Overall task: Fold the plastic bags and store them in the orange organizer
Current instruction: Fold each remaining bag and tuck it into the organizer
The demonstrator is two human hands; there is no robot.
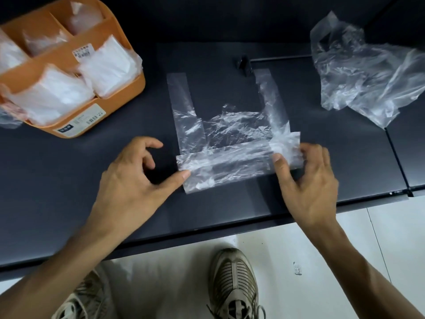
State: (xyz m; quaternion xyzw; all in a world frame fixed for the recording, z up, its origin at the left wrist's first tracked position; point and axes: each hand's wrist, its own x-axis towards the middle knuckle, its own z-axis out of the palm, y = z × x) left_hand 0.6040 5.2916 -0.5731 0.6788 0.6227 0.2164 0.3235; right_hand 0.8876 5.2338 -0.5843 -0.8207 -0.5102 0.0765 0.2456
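Clear plastic bag (pixel 230 143) lies flat, bottom folded up, right hand (pixel 305 178) fingers pinching it, left hand (pixel 133 178) fingers relaxed.

Clear bag (pixel 226 143) flat, bottom folded, orange organizer (pixel 128 88) stuffed

Your organizer (pixel 119 93) at far left is orange, with white barcode labels, and it holds milky white folded bags (pixel 108 65). The bag (pixel 230 143) lying flat in front of you is clear and colourless, as is the crumpled one (pixel 368 72) at far right, both on a dark blue-grey table (pixel 322 176). Near you, the floor (pixel 379 238) is white tile, and your shoes (pixel 234 286) are beige with dark stripes.
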